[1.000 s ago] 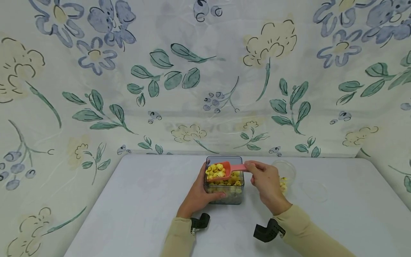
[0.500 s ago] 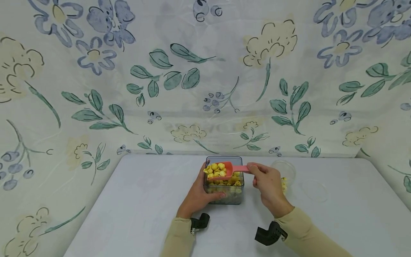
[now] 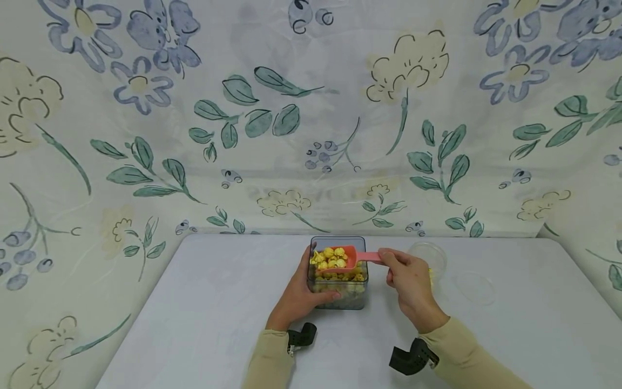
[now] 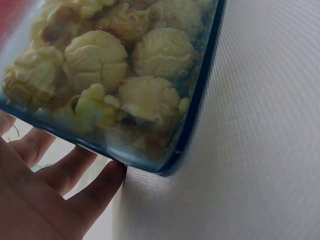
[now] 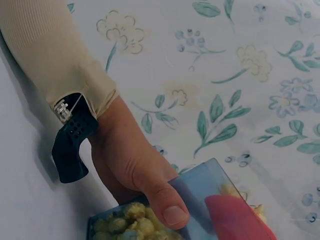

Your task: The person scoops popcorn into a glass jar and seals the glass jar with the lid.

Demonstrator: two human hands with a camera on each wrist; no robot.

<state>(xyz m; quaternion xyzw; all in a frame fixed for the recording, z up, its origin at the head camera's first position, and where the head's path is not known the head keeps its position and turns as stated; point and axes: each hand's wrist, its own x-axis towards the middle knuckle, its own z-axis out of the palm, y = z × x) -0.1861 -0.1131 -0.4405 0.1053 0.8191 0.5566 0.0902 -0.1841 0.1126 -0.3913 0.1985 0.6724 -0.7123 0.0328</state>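
In the head view, my left hand (image 3: 300,290) grips the left side of a clear bluish square container (image 3: 340,302), thumb across its front wall. Popcorn (image 4: 97,60) shows through that wall in the left wrist view, with the fingertips along the container's edge. A pink scoop (image 3: 367,256), heaped with yellow popcorn (image 3: 332,259), lies level over the container's mouth. My right hand (image 3: 413,283) pinches the scoop's handle end between thumb and index finger. The right wrist view shows the left hand's thumb (image 5: 172,212) against the container and the pink scoop behind its wall.
Behind the right hand stands a round clear tub (image 3: 434,255) with some popcorn in it, partly hidden by that hand. A thin transparent round lid (image 3: 476,289) lies to its right on the white table (image 3: 214,313). A floral cloth (image 3: 340,178) hangs beyond the table's far edge.
My right hand has drawn slightly to the right, and the loaded scoop has shifted with it over the container. The left hand keeps its grip in the same place.
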